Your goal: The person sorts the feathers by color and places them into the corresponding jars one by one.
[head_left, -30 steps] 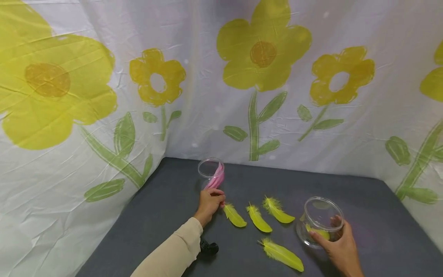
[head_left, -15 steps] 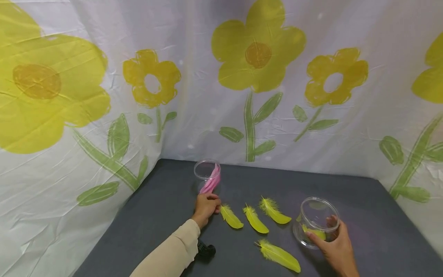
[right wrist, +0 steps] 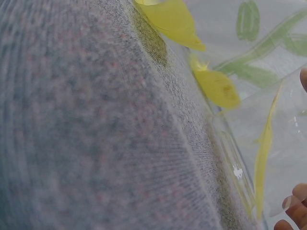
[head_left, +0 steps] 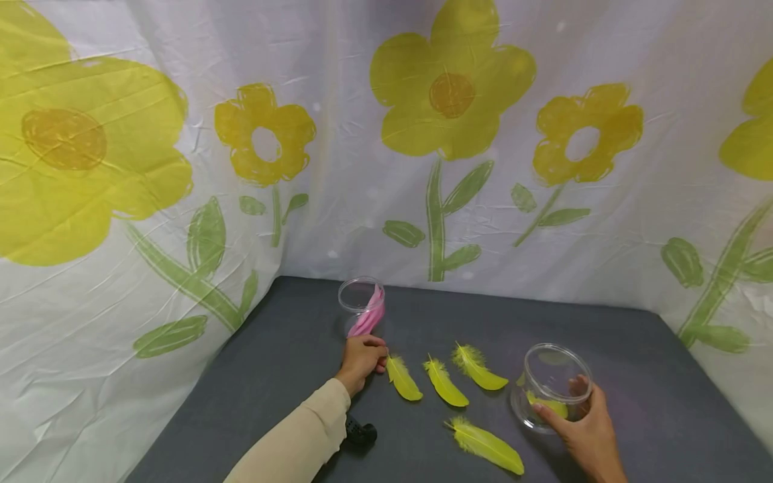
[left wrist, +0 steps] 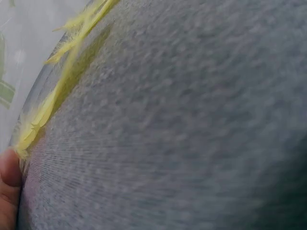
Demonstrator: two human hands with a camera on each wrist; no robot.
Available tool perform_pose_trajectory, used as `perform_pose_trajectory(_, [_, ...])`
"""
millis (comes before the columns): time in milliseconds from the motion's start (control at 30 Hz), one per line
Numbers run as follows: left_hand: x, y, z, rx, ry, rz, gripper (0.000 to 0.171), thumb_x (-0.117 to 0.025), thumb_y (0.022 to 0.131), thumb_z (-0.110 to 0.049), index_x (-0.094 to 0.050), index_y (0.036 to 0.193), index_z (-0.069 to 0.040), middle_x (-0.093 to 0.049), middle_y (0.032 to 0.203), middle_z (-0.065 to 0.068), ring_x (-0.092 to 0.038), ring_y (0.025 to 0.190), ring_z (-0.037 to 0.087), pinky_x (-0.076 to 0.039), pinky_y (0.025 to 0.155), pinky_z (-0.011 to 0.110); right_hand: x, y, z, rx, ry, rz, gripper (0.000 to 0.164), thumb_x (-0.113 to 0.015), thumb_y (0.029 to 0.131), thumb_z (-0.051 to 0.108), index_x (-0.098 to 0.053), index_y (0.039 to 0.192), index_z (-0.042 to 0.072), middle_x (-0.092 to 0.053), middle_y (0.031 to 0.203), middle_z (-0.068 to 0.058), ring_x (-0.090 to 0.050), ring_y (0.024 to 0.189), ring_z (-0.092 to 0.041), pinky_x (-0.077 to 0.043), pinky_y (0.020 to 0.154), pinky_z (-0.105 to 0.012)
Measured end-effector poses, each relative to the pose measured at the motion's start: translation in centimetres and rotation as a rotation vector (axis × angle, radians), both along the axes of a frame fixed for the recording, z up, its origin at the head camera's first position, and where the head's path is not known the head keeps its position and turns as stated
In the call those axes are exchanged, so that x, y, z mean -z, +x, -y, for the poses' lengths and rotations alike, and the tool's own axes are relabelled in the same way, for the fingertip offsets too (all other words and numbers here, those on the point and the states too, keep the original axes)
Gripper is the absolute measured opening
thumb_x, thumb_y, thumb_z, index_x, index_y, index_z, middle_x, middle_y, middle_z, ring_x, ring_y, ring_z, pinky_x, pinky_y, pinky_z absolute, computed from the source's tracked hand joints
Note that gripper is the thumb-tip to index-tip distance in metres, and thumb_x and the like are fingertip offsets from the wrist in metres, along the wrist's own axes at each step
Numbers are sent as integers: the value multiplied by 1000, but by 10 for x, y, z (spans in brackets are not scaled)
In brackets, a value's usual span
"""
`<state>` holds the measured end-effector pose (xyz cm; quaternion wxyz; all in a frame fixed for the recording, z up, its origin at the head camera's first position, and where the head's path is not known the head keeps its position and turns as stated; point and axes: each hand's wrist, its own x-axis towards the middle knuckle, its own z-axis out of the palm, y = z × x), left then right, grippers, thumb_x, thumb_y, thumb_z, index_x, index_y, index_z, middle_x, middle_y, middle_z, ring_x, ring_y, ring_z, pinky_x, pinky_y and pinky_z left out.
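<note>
In the head view my left hand (head_left: 361, 362) pinches the quill end of the leftmost yellow feather (head_left: 403, 379). In the left wrist view a fingertip meets the fluffy end of that feather (left wrist: 48, 108). Right behind this hand stands a clear plastic jar (head_left: 361, 295) holding pink feathers (head_left: 370, 315). My right hand (head_left: 582, 426) grips a second clear jar (head_left: 555, 376) at its side, thumb in front and fingers behind. A yellow feather (head_left: 549, 406) lies inside it; in the right wrist view this feather (right wrist: 265, 158) shows through the jar wall.
Between the hands lie two yellow feathers (head_left: 445, 382) side by side, and a larger yellow feather (head_left: 486, 446) nearer the front. A black object (head_left: 361, 433) sits partly behind the left sleeve. A flower-printed curtain (head_left: 338, 168) hangs along the dark table's (head_left: 604, 332) back and sides.
The head view has shifted slightly. The leftmost feather has turned a little, its tip swinging slightly left and down. My right hand keeps its grip on the jar.
</note>
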<state>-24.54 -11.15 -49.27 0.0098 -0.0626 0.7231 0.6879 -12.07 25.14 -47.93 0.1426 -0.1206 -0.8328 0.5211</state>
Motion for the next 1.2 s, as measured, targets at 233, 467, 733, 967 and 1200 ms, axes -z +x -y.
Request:
perform_pose_trajectory(233, [-3, -6, -2, 25, -26, 37, 16, -67, 82, 6, -65, 98, 10, -63, 76, 17, -58, 51, 16, -53, 47, 30, 0, -1, 0, 12, -5, 9, 107, -88, 72, 28, -18, 145, -7, -35, 138, -32, -34, 128, -47, -29, 101, -58])
perform_pose_trajectory(467, [-7, -8, -5, 44, -64, 48, 11, -66, 80, 8, -64, 91, 9, -63, 73, 16, -58, 52, 17, -53, 47, 30, -1, -2, 1, 10, -4, 6, 110, -88, 71, 28, -16, 147, -7, -35, 139, -33, -32, 129, -49, -28, 102, -59])
perform_pose_trajectory(733, [-5, -9, -7, 28, -90, 47, 15, -68, 80, 6, -66, 95, 8, -63, 71, 16, -57, 48, 16, -52, 43, 30, 0, 0, 0, -2, 5, 4, 107, -87, 72, 28, -17, 146, -7, -35, 137, -33, -33, 128, -48, -29, 101, -59])
perform_pose_trajectory(967, [-2, -10, -9, 51, -94, 48, 12, -68, 79, 8, -65, 91, 7, -64, 69, 16, -59, 48, 18, -51, 42, 30, 1, 0, 2, -7, -4, -12, 104, -87, 73, 26, -19, 144, -10, -35, 136, -34, -34, 127, -47, -29, 101, -59])
perform_pose_trajectory(1200, [-3, -14, -12, 59, -108, 50, 12, -70, 77, 7, -64, 87, 4, -64, 68, 14, -56, 45, 16, -48, 39, 27, 2, -2, 0, 7, -7, -31, 102, -86, 74, 21, -19, 144, -9, -36, 137, -33, -35, 127, -46, -29, 101, -58])
